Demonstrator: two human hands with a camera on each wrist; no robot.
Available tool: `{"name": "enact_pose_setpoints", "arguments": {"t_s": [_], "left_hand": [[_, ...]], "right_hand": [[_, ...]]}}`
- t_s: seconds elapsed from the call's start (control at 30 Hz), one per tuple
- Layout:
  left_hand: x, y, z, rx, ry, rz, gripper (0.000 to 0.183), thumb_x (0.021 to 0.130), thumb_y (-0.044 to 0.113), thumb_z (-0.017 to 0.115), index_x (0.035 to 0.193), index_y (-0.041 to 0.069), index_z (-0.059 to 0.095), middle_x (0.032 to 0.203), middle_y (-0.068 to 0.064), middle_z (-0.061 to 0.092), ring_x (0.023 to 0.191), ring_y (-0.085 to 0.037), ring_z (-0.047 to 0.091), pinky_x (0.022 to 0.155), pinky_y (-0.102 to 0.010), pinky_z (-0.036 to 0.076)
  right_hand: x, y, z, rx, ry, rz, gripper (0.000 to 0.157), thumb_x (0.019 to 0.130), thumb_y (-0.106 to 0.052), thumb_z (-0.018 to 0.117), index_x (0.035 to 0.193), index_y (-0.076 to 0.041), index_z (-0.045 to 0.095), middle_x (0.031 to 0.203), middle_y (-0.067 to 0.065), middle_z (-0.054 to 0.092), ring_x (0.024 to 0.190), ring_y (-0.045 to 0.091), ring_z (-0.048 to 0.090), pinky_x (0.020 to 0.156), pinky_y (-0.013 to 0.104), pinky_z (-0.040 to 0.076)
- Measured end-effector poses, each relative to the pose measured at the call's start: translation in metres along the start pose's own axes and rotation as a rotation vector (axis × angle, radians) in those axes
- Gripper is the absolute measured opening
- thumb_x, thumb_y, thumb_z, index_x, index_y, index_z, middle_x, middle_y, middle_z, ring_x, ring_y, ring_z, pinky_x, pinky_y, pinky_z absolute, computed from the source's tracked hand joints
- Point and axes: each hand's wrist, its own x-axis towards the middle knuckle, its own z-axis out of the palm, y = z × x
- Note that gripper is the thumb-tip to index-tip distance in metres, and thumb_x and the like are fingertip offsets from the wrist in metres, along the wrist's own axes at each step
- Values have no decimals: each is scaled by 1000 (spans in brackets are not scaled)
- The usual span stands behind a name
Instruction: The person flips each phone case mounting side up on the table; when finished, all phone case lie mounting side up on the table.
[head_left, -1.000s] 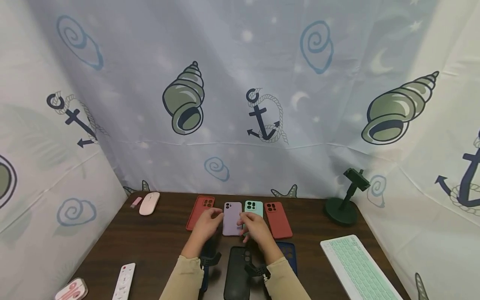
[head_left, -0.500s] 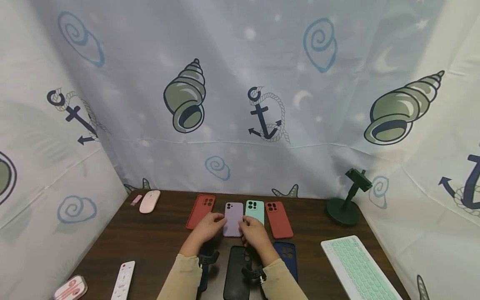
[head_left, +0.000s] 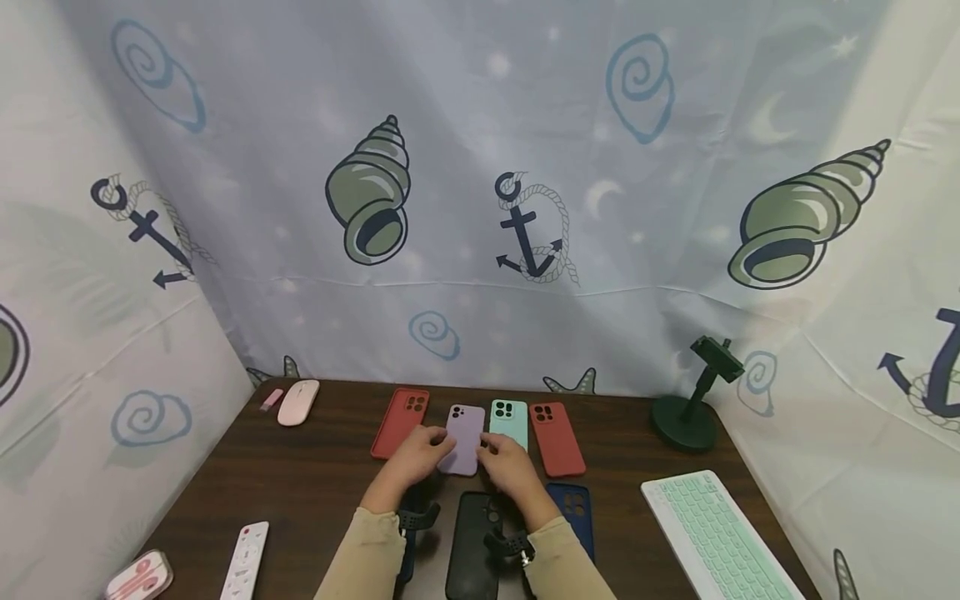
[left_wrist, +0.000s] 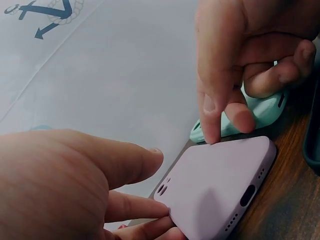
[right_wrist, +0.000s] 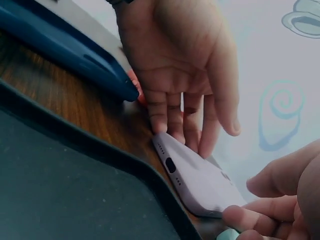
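A light purple phone case [head_left: 465, 437] lies back side up on the dark wood table, turned slightly askew. My left hand [head_left: 411, 460] is at its left side, with fingertips touching that edge and the thumb raised above it, as the left wrist view shows. On the opposite edge, my right hand [head_left: 512, 468] rests a fingertip, its other fingers loosely bent. In the right wrist view the bottom end of the purple case [right_wrist: 200, 180] shows a dark port cutout. Right beside it lies a mint green phone case [head_left: 510, 419], partly behind my right hand.
Red phone cases stand left [head_left: 400, 421] and right [head_left: 557, 439] of this group. Nearer are a black case [head_left: 471, 550] and a blue case [head_left: 576, 510]. A mouse [head_left: 298, 403], a remote [head_left: 245, 562], a keyboard [head_left: 716, 529] and a green stand [head_left: 684, 423] lie farther out.
Both hands have come in to the purple case's edges, my right hand moving off the mint case. The purple case's near end has swung slightly left.
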Motion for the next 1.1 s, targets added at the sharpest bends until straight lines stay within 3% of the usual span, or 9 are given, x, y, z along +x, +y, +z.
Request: {"name": "enact_pose_setpoints", "arguments": {"t_s": [0.13,0.27,0.37,0.5,0.67,0.83,1.1], "left_hand": [[0,0,-4,-29,-16,-2,40,102,29,60,127,-1,68,125,-18,68,112,-30,65,95,-51,53],[-2,-1,-6,-57,-27,-21,36,103,30,59,124,4,70,122,-13,71,107,-25,67,91,-49,54],[-2,0,-6,-48,-31,-20,35,102,31,59,123,5,71,120,-12,72,107,-24,67,91,-49,54],[-2,2,-5,-26,-37,-4,36,102,30,60,123,3,70,121,-14,71,109,-28,67,93,-51,54],[-4,5,-4,-29,-54,-1,38,102,29,60,125,0,68,124,-17,70,113,-31,67,95,-52,53],[-5,5,-5,-29,-66,0,40,102,29,60,126,-1,67,125,-17,69,109,-28,67,93,-51,54],[-3,5,-3,-10,-50,4,41,101,30,62,125,-2,68,119,-16,71,94,-20,66,87,-47,55]], "right_hand": [[0,-1,-1,66,-20,6,41,101,-23,59,139,-7,61,111,11,63,48,12,46,45,30,43],[0,-3,2,100,-30,13,51,99,-23,59,146,-3,52,111,10,60,51,13,48,44,29,42],[1,-4,3,44,-4,20,59,99,-26,60,149,1,45,97,10,64,49,15,51,42,31,43],[1,-6,4,-126,80,0,53,99,-28,61,142,2,54,87,10,63,60,17,53,52,33,43],[0,-7,5,-290,165,-33,42,98,-28,62,133,-4,66,97,11,62,82,22,57,69,40,46],[-3,-8,5,-325,168,-36,36,98,-30,62,124,-7,73,108,12,63,93,22,62,79,44,52],[-1,-7,3,-294,156,-90,33,98,-26,63,124,-7,72,96,7,59,77,15,52,65,33,43]]}}
